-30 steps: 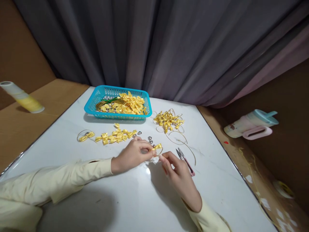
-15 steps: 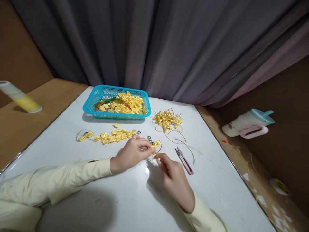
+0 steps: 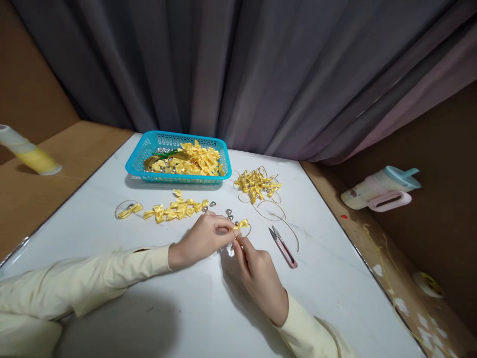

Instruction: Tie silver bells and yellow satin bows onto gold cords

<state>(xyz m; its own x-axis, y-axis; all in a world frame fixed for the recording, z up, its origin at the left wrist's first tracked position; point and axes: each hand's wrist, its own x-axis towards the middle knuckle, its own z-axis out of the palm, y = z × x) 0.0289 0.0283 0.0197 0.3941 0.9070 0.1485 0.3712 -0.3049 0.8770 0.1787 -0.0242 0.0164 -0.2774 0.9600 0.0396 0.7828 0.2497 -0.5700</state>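
My left hand (image 3: 206, 236) pinches a yellow ribbon bow (image 3: 243, 223) between thumb and fingertips, above the white table. A thin gold cord (image 3: 249, 231) loops out from the bow. Close against the left fingertips, my right hand (image 3: 257, 268) is closed in a pinch on the cord; its exact end is hidden by the fingers. Small silver bells (image 3: 228, 213) lie just beyond the hands. Left of them is a spread of loose yellow bows (image 3: 181, 209). Pink-handled thread snips (image 3: 283, 247) rest to the right of my right hand, beside loose gold cord (image 3: 292, 231).
A blue plastic basket (image 3: 179, 179) at the back holds bows, bells and a tied bundle of cord. Right of it lies a pile of bows on cords (image 3: 257, 184). A tumbler (image 3: 380, 189) stands at the right, a yellow spool (image 3: 33, 154) at the left.
My right hand has moved left and in against my left fingertips, drawing the cord's loop closer to the bow. My left hand keeps its hold on the bow.
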